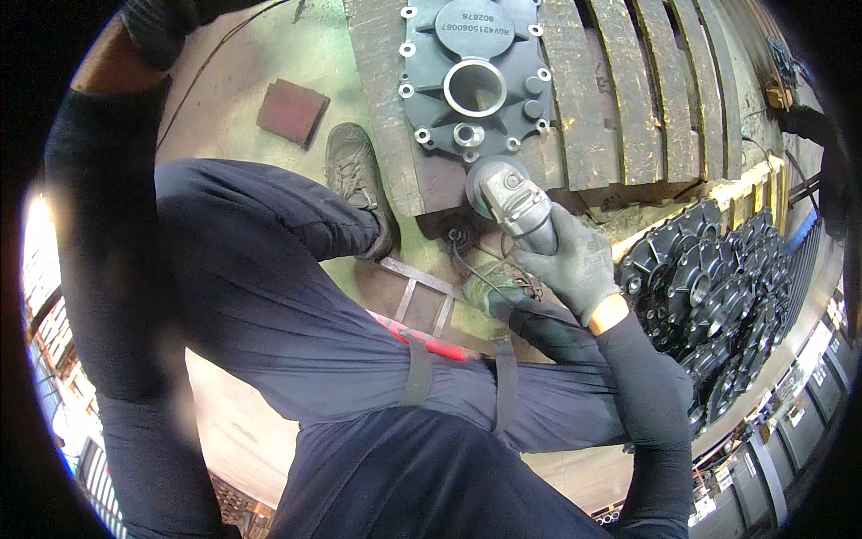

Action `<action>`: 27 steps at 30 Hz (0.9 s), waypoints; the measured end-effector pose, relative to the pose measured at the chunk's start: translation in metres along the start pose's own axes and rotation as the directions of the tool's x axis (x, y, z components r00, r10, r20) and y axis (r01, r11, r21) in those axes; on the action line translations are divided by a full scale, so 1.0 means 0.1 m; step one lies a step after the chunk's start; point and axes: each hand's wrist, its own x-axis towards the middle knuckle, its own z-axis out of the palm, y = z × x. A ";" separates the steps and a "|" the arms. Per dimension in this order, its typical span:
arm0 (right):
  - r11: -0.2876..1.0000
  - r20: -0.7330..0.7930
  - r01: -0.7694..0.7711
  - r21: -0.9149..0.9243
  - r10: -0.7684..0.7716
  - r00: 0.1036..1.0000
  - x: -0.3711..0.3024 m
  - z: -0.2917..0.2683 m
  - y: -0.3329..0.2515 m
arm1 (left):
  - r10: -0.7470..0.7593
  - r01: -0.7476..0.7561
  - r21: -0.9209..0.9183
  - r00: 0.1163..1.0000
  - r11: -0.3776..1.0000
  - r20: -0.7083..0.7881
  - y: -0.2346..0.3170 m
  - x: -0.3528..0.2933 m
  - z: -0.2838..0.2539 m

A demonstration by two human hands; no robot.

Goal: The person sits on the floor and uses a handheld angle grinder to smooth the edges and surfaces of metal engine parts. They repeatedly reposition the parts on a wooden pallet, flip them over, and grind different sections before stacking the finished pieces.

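My gloved right hand [579,260] is wrapped around the body of an angle grinder [519,208]. Its round disc lies close to the near edge of a black metal casting [431,94]; I cannot tell whether they touch. The casting has a bright ring around its central bore and several bare-metal bolt holes along the rim. It rests on slatted wooden boards [584,108]. High at the far left, my left hand [157,31] is raised in a dark glove. Its fingers are dark and partly cut off by the picture's edge, so what they hold is hidden.
Many similar black castings [718,287] are piled at the right. A dark red block [293,112] lies on the floor beside my shoe [357,175]. Below the boards are a metal frame [420,286] and a cable [471,268]. A red bar [431,341] runs by my legs.
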 end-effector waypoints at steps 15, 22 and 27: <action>0.992 0.001 -0.108 0.072 0.108 0.994 -0.04 0.25 -0.29 | 0.150 -0.163 -0.071 0.975 0.984 -0.163 -0.46 -0.03 0.04; 0.992 -0.016 -0.113 0.057 0.114 0.993 0.03 0.24 -0.33 | 0.158 -0.175 -0.096 0.974 0.980 -0.164 -0.49 -0.07 0.05; 0.994 -0.044 -0.092 0.051 0.094 0.995 -0.02 0.26 -0.30 | 0.173 -0.190 -0.106 0.973 0.976 -0.155 -0.43 -0.12 0.00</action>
